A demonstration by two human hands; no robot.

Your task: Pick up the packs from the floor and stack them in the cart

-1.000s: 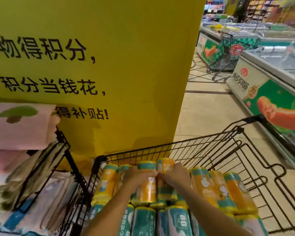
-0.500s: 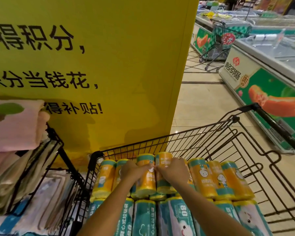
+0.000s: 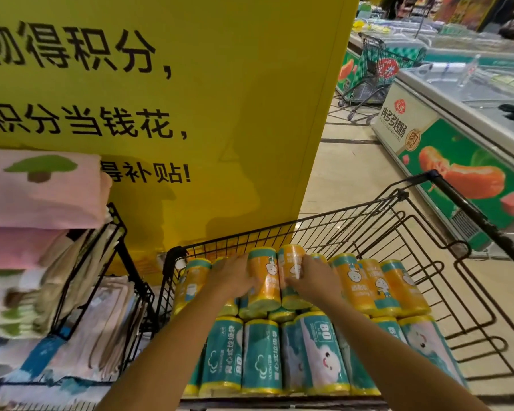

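Yellow sign (image 3: 220,114) behind, cart (image 3: 472,214) below it, teal packs (image 3: 261,357) filling its near end, and the orange pack (image 3: 264,280) sits atop the far row, left grip (image 3: 232,277) and right grip (image 3: 315,281) both clasping its sides.

Black wire cart (image 3: 475,216) standing on beige tiled floor (image 3: 347,179). Inside, teal packs (image 3: 261,354) laid along near side, orange packs (image 3: 368,286) stacked behind, against far wire wall.

glossy plastic-wrapped packs (image 3: 263,277), black metal wire cart (image 3: 398,232); soft, perhaps cloth, folded towels (image 3: 39,191)
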